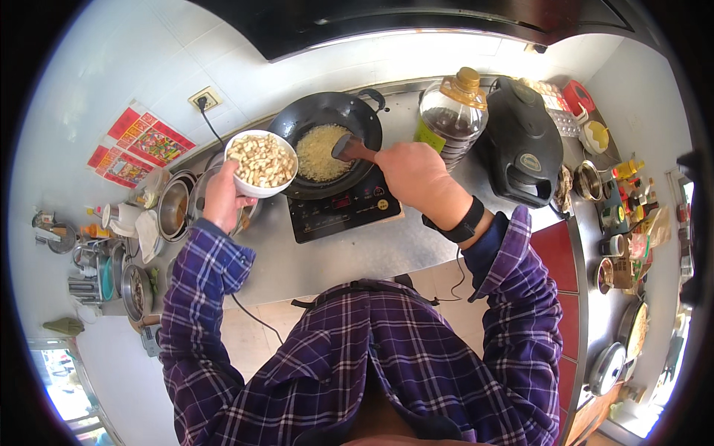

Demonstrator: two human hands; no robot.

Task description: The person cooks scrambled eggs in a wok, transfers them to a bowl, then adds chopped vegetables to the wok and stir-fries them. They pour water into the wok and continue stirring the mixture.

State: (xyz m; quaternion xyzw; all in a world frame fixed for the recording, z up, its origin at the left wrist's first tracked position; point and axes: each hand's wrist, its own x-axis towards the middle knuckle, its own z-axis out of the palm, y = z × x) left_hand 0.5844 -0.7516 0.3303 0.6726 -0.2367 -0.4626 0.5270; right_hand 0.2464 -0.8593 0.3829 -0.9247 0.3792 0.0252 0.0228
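My left hand (221,196) grips a white bowl (257,191) full of diced, pale brown-edged pieces (263,160), which look like mushroom or eggplant. The bowl is held at the left rim of a black wok (362,120). Inside the wok, small pale yellow bits (322,153) lie in bubbling liquid. In my right hand (411,170) is a brown spatula (357,151), its blade over the right part of those bits. The wok sits on a black induction cooktop (323,217) with a lit display.
A large oil bottle (453,120) and a black electric appliance (524,145) stand right of the wok. Metal bowls (174,209) and a glass lid (202,192) are at left. Seasoning bottles (630,169) line the right counter. A plugged cord (211,124) runs down behind the wok.
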